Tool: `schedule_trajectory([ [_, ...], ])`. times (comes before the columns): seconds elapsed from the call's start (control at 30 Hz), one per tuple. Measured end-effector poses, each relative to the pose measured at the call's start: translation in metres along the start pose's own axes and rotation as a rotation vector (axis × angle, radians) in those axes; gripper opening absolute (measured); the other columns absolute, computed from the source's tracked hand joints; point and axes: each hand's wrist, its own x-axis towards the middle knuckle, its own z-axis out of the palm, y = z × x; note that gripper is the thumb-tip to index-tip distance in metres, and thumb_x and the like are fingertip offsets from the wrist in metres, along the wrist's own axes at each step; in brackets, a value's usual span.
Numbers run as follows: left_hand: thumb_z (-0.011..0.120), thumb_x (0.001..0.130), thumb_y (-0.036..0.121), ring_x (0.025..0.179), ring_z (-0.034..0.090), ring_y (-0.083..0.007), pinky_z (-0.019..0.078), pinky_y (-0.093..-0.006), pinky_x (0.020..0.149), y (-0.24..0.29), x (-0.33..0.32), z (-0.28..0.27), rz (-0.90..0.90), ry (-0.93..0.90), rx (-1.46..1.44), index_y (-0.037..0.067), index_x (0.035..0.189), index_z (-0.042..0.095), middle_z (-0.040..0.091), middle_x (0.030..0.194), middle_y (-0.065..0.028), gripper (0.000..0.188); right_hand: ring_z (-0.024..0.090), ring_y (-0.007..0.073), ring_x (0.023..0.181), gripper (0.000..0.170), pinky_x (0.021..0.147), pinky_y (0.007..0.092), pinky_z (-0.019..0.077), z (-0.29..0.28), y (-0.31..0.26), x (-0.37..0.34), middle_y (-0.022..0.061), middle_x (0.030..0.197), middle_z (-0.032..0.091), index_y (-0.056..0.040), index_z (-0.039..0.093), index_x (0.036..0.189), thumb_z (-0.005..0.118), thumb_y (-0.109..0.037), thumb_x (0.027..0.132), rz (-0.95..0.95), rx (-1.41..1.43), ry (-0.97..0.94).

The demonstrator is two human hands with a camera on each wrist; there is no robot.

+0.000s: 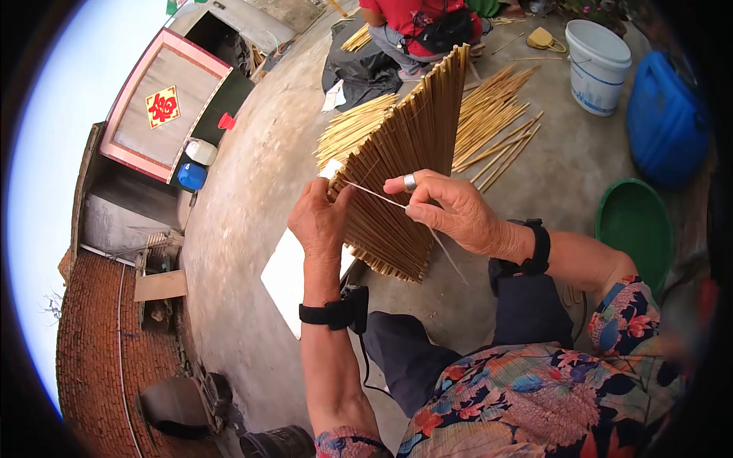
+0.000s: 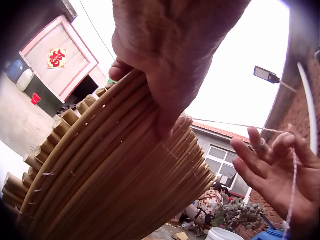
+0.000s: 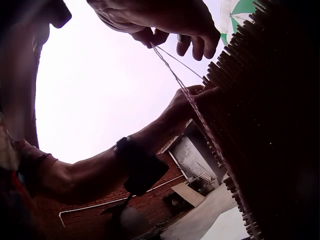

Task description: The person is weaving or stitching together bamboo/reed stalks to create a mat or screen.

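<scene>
A mat of thin tan stalks (image 1: pixel 397 168) bound side by side stands upright before the person. The left hand (image 1: pixel 317 217) grips its near edge, thumb on one face; in the left wrist view that hand (image 2: pixel 165 55) covers the top corner of the stalks (image 2: pixel 110 155). The right hand (image 1: pixel 458 210), a ring on one finger, pinches a pale string (image 1: pixel 374 193) between thumb and index finger. The string runs taut from the mat's edge to the pinch, and its loose end hangs below. In the right wrist view the right hand (image 3: pixel 165 25) holds the string (image 3: pixel 175 75) with its other fingers extended.
Loose stalks (image 1: pixel 489 114) lie on the concrete behind the mat. A white board (image 1: pixel 286 282) is under its left side. At the right are a white bucket (image 1: pixel 599 69), a blue container (image 1: pixel 666 122) and a green basin (image 1: pixel 634 229). A person in red (image 1: pixel 420 27) crouches beyond.
</scene>
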Motion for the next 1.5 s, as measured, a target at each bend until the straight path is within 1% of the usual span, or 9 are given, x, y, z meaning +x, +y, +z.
schedule_trajectory([
  [0.13,0.075,0.070,0.038,0.068,0.058,-0.0296,0.0435,-0.0381,0.060,0.001,0.002,0.001,0.013,0.005,-0.029,0.006,0.074,0.056,0.056,0.070,-0.0086,0.037,0.066,0.0208,0.083,0.015,0.079,0.0321,0.0521,-0.037,-0.004,-0.028,0.0123,0.093,0.064,-0.0011,0.056,0.083,0.055,-0.013,0.092,0.652,0.470,-0.121],
  [0.2,0.075,0.070,0.038,0.068,0.058,-0.0295,0.0435,-0.0381,0.060,-0.003,0.003,0.003,0.004,0.000,-0.011,0.006,0.074,0.057,0.056,0.070,-0.0087,0.037,0.062,0.0133,0.060,0.014,0.064,0.0290,0.0535,-0.052,-0.006,-0.047,0.0083,0.079,0.063,0.0001,0.058,0.085,0.056,-0.012,0.091,0.766,0.449,-0.141],
  [0.33,0.075,0.070,0.041,0.068,0.058,-0.0292,0.0440,-0.0374,0.060,-0.011,0.004,0.006,0.009,0.021,0.022,0.007,0.076,0.058,0.058,0.071,-0.0085,0.038,0.055,0.0076,0.054,0.018,0.056,0.0242,0.0510,-0.092,-0.006,-0.078,0.0054,0.073,0.060,0.0007,0.060,0.093,0.058,-0.017,0.091,0.766,0.165,-0.216],
  [0.53,0.074,0.071,0.041,0.069,0.059,-0.0284,0.0454,-0.0367,0.060,-0.011,0.008,0.006,-0.057,-0.042,0.041,0.006,0.076,0.056,0.059,0.076,-0.0073,0.040,0.052,0.0068,0.053,0.016,0.050,0.0231,0.0470,-0.168,-0.021,-0.121,0.0015,0.064,0.057,0.0007,0.064,0.089,0.062,-0.015,0.085,0.874,-0.082,0.086],
  [0.8,0.074,0.071,0.042,0.068,0.059,-0.0280,0.0455,-0.0368,0.060,-0.017,0.008,0.009,-0.017,-0.012,0.002,0.006,0.077,0.057,0.060,0.076,-0.0074,0.040,0.050,0.0053,0.054,0.014,0.051,0.0204,0.0427,-0.236,-0.036,-0.173,-0.0005,0.067,0.056,-0.0016,0.066,0.087,0.063,-0.015,0.083,0.802,-0.465,0.262],
  [1.23,0.074,0.069,0.047,0.066,0.059,-0.0294,0.0449,-0.0390,0.059,-0.020,0.010,0.010,0.000,0.047,0.020,0.007,0.074,0.059,0.059,0.071,-0.0079,0.043,0.046,0.0050,0.044,0.015,0.038,0.0193,0.0398,-0.305,-0.049,-0.176,-0.0006,0.071,0.055,-0.0043,0.057,0.091,0.062,-0.018,0.089,0.462,-0.410,0.717],
  [1.33,0.075,0.069,0.043,0.066,0.060,-0.0272,0.0460,-0.0368,0.058,-0.018,0.009,0.008,0.019,0.032,0.053,0.007,0.076,0.057,0.059,0.074,-0.0064,0.041,0.058,0.0096,0.057,0.017,0.050,0.0234,0.0509,-0.298,-0.060,-0.154,0.0036,0.080,0.060,-0.0036,0.057,0.097,0.062,-0.018,0.089,0.314,-0.164,0.780],
  [1.4,0.075,0.069,0.043,0.066,0.060,-0.0273,0.0459,-0.0368,0.058,-0.015,0.009,0.007,0.013,0.022,0.063,0.007,0.076,0.056,0.059,0.074,-0.0065,0.041,0.064,0.0162,0.080,0.018,0.072,0.0309,0.0561,-0.275,-0.065,-0.125,0.0077,0.090,0.064,-0.0026,0.057,0.101,0.061,-0.015,0.089,0.025,0.219,0.971],
  [1.5,0.075,0.069,0.044,0.066,0.059,-0.0282,0.0451,-0.0380,0.058,-0.017,0.008,0.011,0.014,0.035,0.066,0.006,0.074,0.057,0.059,0.072,-0.0074,0.042,0.062,0.0208,0.096,0.018,0.088,0.0369,0.0518,-0.287,-0.059,-0.097,0.0097,0.098,0.064,-0.0014,0.057,0.103,0.061,-0.013,0.089,-0.076,0.395,0.858],
])
